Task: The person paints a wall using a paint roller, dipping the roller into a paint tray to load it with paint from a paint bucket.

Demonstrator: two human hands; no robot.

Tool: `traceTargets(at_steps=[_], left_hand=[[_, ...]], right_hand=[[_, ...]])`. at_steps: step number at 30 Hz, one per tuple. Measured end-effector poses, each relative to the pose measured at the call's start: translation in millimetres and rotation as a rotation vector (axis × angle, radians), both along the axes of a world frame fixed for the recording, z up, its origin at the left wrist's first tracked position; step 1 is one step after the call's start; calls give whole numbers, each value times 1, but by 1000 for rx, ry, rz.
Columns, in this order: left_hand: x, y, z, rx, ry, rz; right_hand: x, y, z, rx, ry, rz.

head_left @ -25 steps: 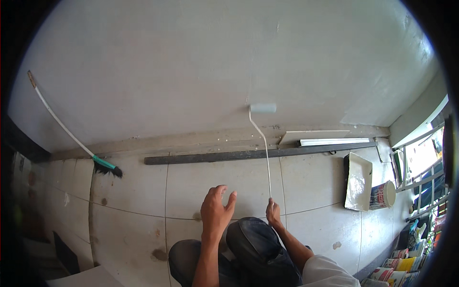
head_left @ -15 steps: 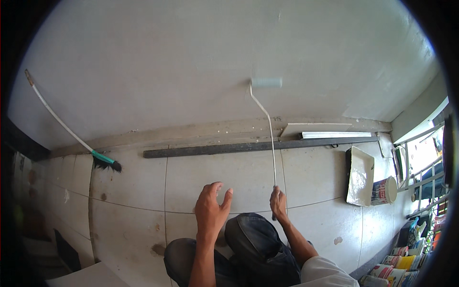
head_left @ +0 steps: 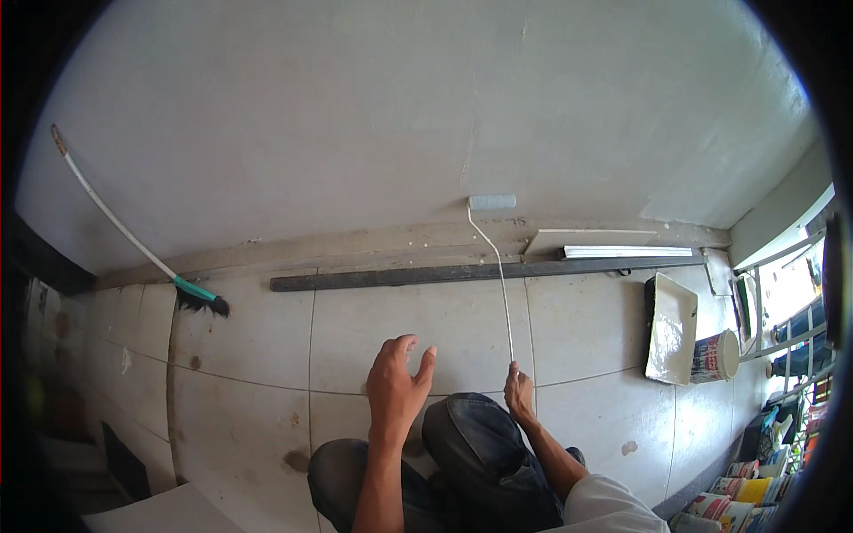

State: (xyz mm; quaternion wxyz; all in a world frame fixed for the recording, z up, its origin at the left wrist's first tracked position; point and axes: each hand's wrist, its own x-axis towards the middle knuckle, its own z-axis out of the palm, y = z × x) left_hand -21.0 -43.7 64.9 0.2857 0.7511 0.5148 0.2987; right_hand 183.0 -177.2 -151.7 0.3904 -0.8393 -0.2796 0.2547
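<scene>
My right hand (head_left: pixel 519 394) grips the thin white handle of a paint roller (head_left: pixel 491 202), whose sleeve rests low on the pale wall (head_left: pixel 400 115) just above the floor. My left hand (head_left: pixel 397 387) is raised in front of me, fingers spread, holding nothing. Both forearms come up from the lower edge over my dark trousers (head_left: pixel 462 462). I am crouched facing the wall on a tiled floor (head_left: pixel 258 355).
A long dark bar (head_left: pixel 498 270) and a white strip (head_left: pixel 622 251) lie along the wall's foot. A broom with a teal head (head_left: pixel 191 291) leans at left. A paint tray (head_left: pixel 671 329), a bucket (head_left: pixel 715 355) and several cans (head_left: pixel 737 497) stand at right.
The roller went up the wall, then came back down to its base. My right hand moved with the handle; my left hand stayed raised and spread.
</scene>
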Motion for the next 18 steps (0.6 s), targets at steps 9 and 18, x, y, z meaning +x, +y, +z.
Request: traceTargets(at_steps=[9,18], left_hand=[[1,3,7,-15,6,0],[11,9,-3,-70,17,-4]], right_hand=[[10,22,65,237,448,-71],[52,-36,39,-38,332,-144]])
